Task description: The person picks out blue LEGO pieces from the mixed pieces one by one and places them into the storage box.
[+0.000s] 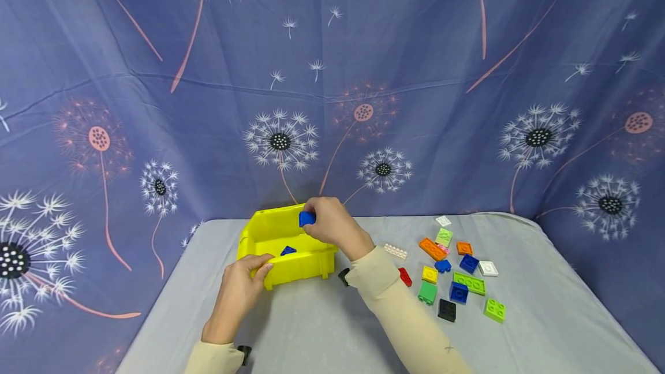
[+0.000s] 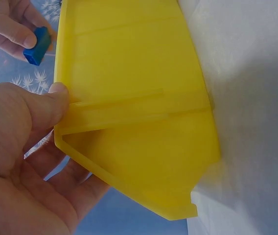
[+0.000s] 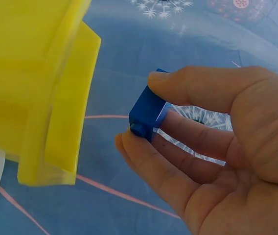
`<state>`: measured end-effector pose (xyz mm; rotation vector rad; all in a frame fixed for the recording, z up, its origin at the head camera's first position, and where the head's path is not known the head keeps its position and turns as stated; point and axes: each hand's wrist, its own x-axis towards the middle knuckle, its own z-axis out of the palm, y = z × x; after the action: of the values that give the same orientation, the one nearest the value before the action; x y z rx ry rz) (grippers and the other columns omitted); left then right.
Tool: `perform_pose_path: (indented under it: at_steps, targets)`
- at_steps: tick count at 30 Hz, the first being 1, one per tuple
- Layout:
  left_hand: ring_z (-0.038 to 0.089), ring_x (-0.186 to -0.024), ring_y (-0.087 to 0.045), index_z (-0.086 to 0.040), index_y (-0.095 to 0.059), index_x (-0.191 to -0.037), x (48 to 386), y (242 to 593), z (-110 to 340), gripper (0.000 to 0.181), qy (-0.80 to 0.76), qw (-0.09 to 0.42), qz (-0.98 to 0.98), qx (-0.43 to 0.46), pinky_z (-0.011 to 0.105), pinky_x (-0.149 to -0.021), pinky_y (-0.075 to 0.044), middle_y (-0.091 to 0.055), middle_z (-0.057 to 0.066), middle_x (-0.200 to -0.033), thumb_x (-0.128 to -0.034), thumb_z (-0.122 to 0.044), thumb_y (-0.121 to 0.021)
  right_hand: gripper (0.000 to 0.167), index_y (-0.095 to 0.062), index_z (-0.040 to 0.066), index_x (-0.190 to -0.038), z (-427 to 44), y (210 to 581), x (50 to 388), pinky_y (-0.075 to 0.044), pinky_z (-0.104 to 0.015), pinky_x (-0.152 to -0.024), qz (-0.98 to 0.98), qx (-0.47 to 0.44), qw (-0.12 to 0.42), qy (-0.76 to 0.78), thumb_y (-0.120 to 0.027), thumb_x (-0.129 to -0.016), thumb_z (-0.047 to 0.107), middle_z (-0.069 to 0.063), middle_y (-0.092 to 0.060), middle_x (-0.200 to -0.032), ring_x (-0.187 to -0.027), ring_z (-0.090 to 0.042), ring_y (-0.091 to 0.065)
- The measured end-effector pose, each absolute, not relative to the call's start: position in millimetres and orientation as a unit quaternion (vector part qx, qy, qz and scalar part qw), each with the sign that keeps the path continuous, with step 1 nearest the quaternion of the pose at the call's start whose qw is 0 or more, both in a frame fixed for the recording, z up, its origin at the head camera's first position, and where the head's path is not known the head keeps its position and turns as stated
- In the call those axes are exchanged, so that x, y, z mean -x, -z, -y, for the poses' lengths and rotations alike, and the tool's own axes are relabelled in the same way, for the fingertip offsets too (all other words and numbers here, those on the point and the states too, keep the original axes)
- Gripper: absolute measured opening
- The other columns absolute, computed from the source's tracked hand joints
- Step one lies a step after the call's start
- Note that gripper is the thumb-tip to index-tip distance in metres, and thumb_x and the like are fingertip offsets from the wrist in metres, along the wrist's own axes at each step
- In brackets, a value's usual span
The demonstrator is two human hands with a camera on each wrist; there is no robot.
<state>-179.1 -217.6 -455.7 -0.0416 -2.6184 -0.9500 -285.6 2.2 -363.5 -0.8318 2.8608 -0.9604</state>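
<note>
"Cream sleeves (image 1: 402,313) cross the table (image 1: 317,333), doing what?"

"Left hand (image 1: 241,284) grips the yellow bin (image 1: 301,268) at its near left corner; right hand (image 1: 335,225) pinches a blue brick (image 1: 305,219) above the bin, loose bricks (image 1: 428,292) lying to the right."

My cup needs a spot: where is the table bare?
Bare table shows left of the yellow bin, in front of it between the sleeves, and right of the rightmost lime brick. Bricks crowd the stretch from there to the right sleeve.
</note>
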Motion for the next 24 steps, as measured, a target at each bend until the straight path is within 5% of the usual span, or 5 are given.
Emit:
perform_pose_path:
  at_steps: [9, 24]
  targets:
    - [0.031, -0.107, -0.073, -0.011, -0.080, -0.117, 179, 457, 218, 0.022, 0.332, 0.181, 0.926, 0.019, 0.048, -0.089, -0.060, -0.078, 0.008, -0.113, -0.0957, -0.016, -0.076, 0.034, -0.072, 0.006, -0.123, 11, 368, 284, -0.061, -0.031, -0.082, -0.924, 0.255, 0.021, 0.285, -0.079, -0.091, 0.015, -0.009, -0.073, -0.115, -0.091, -0.019, -0.066]
    - [0.030, -0.106, -0.073, -0.011, -0.080, -0.116, 179, 457, 218, 0.022, 0.332, 0.181, 0.926, 0.014, 0.047, -0.087, -0.060, -0.078, 0.007, -0.112, -0.0955, -0.016, -0.077, 0.020, -0.074, 0.006, -0.108, 25, 374, 284, -0.042, -0.022, -0.053, -0.920, 0.247, 0.064, 0.296, -0.076, -0.088, 0.005, -0.003, -0.065, -0.090, -0.060, -0.014, -0.052]
